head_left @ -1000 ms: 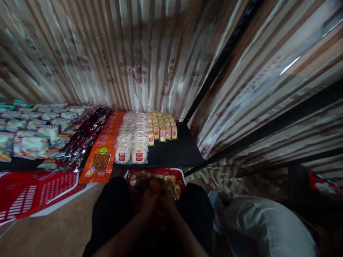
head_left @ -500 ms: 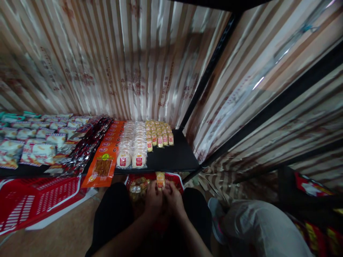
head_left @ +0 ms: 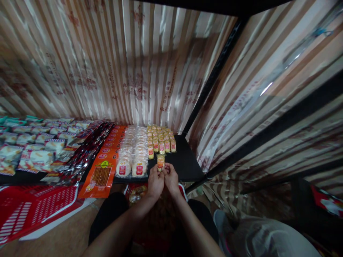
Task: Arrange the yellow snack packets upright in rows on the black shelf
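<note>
A small yellow wrapped snack pack (head_left: 160, 162) with an orange label is pinched between both my hands over the front of the black shelf (head_left: 186, 162). My left hand (head_left: 155, 181) grips its lower left side, and my right hand (head_left: 170, 178) its lower right. Just behind it stand rows of similar yellow snack packs (head_left: 161, 147). To their left are two rows of round white packaged crackers (head_left: 139, 168). Under my forearms, a red basket (head_left: 184, 192) with a white rim holds wrapped items (head_left: 136, 191); much of it is hidden.
Orange snack bags (head_left: 99, 178), dark shiny packets (head_left: 80, 153) and white snack bags (head_left: 36, 159) line the shelf leftward. Another red basket (head_left: 16, 214) is at lower left. A black upright post (head_left: 209, 82) rises behind. A person's light trouser leg (head_left: 270, 235) is close on the right.
Both my hands have moved forward and up from over the basket to the shelf's front, carrying the yellow snack pack together. The view has shifted slightly.
</note>
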### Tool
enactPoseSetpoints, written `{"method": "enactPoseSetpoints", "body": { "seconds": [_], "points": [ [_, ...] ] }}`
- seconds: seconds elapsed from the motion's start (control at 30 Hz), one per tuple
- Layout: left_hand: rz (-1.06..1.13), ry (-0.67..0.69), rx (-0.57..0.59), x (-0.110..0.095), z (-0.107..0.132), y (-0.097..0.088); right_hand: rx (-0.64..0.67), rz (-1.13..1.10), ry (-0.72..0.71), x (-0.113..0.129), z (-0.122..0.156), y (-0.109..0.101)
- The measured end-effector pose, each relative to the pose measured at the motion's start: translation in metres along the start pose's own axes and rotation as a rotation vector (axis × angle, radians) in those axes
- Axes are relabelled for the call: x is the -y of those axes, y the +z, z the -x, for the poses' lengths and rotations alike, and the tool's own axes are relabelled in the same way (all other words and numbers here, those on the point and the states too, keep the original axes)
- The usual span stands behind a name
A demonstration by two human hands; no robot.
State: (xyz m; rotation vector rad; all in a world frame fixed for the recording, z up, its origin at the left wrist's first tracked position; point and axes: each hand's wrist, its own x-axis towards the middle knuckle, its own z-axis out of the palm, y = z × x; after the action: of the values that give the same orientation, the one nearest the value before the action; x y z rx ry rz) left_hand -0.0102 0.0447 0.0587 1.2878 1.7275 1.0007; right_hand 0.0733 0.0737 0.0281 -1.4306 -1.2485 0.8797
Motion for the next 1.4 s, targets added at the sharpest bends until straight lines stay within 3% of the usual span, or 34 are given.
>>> {"method": "enactPoseSetpoints", "body": {
  "seconds": [0.33, 0.57, 0.8, 1.23, 1.4],
  "points": [
    [-0.002, -0.056, -0.031, -0.005, -0.045, 0.021, -0.045, -0.069, -0.034, -0.015, -0.043, 0.025],
    [-0.052, -0.066, 0.004, 0.000, -0.065, 0.022, -0.054, 0.167, -0.029, -0.017, -0.054, 0.031],
    [-0.037, -0.010, -0.050, 0.013, -0.070, 0.030, -0.047, 0.261, -0.090, -0.025, -0.057, 0.034],
    [-0.143, 0.095, -0.172, 0.011, -0.069, 0.033, -0.083, 0.350, -0.174, -0.030, -0.054, 0.036],
    [-0.099, 0.040, -0.228, 0.013, -0.068, 0.043, -0.085, 0.390, -0.207, -0.031, -0.053, 0.035]
  ]
}}
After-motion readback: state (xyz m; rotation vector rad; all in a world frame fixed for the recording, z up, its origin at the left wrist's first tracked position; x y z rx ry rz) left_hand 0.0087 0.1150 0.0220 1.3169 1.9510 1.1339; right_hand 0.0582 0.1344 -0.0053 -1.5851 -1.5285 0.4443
